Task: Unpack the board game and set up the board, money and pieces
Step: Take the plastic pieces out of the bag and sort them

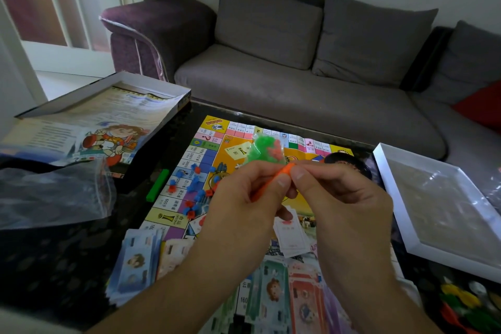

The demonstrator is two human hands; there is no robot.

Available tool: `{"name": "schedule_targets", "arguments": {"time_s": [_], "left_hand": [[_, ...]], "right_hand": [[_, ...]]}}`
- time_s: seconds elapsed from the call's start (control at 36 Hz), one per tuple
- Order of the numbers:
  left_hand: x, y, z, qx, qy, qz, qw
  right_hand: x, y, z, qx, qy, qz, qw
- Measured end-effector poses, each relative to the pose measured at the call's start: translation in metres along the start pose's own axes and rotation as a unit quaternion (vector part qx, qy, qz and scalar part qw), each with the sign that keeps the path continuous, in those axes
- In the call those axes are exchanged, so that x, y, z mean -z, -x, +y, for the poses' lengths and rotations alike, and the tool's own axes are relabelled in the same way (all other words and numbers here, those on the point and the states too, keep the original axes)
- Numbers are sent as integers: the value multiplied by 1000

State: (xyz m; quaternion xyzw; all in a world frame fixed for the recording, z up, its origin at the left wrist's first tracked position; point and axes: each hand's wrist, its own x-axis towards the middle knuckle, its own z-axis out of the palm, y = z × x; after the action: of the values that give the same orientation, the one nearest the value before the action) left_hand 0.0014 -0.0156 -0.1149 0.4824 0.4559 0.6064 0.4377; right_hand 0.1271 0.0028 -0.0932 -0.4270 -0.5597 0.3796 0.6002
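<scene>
Board (217,127) lies between box lid (151,84) and tray (390,187).

Both hands (292,192) cover the middle of the board (206,144); the coloured pieces (466,304) at lower right are blurred and cut off.
</scene>
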Motion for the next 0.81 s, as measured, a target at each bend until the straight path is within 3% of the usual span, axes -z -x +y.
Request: {"name": "schedule_targets", "arguments": {"time_s": [0.28,0.42,0.5,0.61,0.72,0.81], "left_hand": [[11,-5,2,38,-79,-21,996],[24,-18,10,104,-92,-46,989],[40,-29,12,95,-164,-12,982],[81,-49,4,102,-290,65,949],[126,-68,-11,120,-448,121,878],[149,-73,-16,142,-499,145,843]], "right_hand": [[4,-2,2,10,46,-61,997],[3,-3,3,-27,103,-114,988],[1,-2,9,-77,124,-100,984],[-1,1,17,-138,154,-96,974],[-5,4,19,-163,172,-112,965],[-9,6,20,-160,186,-125,961]]}}
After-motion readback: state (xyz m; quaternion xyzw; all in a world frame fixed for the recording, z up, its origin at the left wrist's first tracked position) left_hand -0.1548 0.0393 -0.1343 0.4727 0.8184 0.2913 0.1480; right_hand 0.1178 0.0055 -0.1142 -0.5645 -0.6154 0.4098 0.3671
